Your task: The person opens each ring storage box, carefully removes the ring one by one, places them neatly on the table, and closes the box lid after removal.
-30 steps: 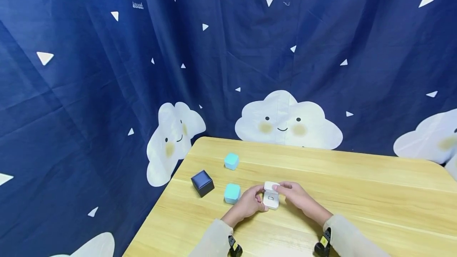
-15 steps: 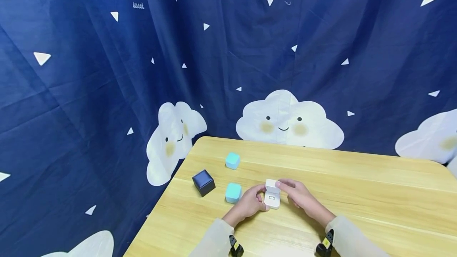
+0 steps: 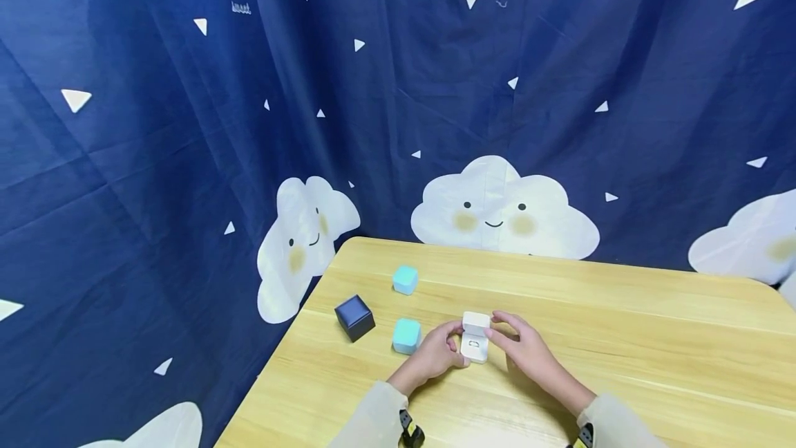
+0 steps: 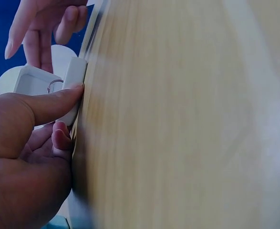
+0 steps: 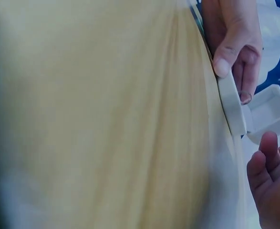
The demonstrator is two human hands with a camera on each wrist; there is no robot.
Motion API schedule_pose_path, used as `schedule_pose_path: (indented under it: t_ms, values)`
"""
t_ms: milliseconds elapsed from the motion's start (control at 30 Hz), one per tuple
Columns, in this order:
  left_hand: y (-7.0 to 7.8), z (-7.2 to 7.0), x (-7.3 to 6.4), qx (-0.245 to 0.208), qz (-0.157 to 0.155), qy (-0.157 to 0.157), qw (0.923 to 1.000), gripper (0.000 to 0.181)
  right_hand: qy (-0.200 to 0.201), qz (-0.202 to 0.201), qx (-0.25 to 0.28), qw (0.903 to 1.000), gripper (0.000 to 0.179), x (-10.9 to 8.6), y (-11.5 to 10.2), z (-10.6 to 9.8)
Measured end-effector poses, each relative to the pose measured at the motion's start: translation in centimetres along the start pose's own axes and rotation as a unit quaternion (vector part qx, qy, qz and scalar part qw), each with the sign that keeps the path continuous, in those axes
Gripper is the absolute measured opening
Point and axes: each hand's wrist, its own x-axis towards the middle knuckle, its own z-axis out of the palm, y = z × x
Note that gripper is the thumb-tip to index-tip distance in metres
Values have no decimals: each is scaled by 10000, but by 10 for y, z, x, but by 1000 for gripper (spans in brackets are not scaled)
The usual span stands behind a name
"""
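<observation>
A small white ring box (image 3: 476, 321) sits on the wooden table with its lid raised. Inside its base stands a thin ring (image 3: 474, 343), which also shows in the left wrist view as a fine silvery loop (image 4: 55, 84). My left hand (image 3: 437, 352) grips the base from the left, thumb along the front and fingers behind. At the box's right side, my right hand (image 3: 527, 351) has its fingers loosely spread. In the right wrist view its fingertips (image 5: 269, 143) lie close to the raised lid (image 5: 272, 112) without curling around it.
Left of my left hand is a light-blue box (image 3: 406, 337), with a second light-blue box (image 3: 405, 280) farther back. A dark navy box (image 3: 355, 319) stands near the table's left edge. A blue cloud-patterned curtain (image 3: 385, 102) hangs behind the table (image 3: 622, 323).
The ring box lid has tilted farther back, showing more of the ring. My right hand has let go of the lid and moved slightly right. The left hand keeps its grip.
</observation>
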Motion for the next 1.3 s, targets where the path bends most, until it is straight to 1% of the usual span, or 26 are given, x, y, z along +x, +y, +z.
schedule_pose_path:
  t_ms: [67,133,300,367,500,600,700,867,933,1167,1267,1300]
  values:
    - [0,0,0,-8,9,21,10000,74,68,-18,-7,10000,65,-3,-2,0]
    - [1,0,0,0,24,33,10000,74,250,-175,-161,9994,62,-6,-4,1]
    - [2,1,-1,-18,81,11,10000,74,561,-468,-366,9967,47,-16,-5,3]
    - [2,0,-2,-9,76,8,10000,73,549,-495,-378,9965,43,-19,-6,5]
    - [3,0,-2,25,6,49,10000,73,469,-555,-464,9963,42,-21,-8,9]
    - [3,1,-2,9,58,59,10000,74,553,-643,-590,9947,39,-21,-10,11]
    - [3,1,-2,-11,118,36,9999,73,647,-731,-813,9919,35,-21,-10,14]
    - [3,2,-2,-3,127,18,9999,71,567,-836,-1211,9875,32,-20,-6,22]
    - [4,2,-2,-8,133,9,9999,72,597,-834,-1311,9860,31,-19,-6,26]
    - [2,1,-3,12,99,4,9999,71,787,-614,-1483,9839,23,-15,-4,36]
    - [3,0,-3,38,122,4,9999,71,859,-689,-1614,9807,22,-13,-4,38]
    - [3,0,-3,44,130,8,9999,71,882,-768,-1667,9790,21,-12,-4,39]
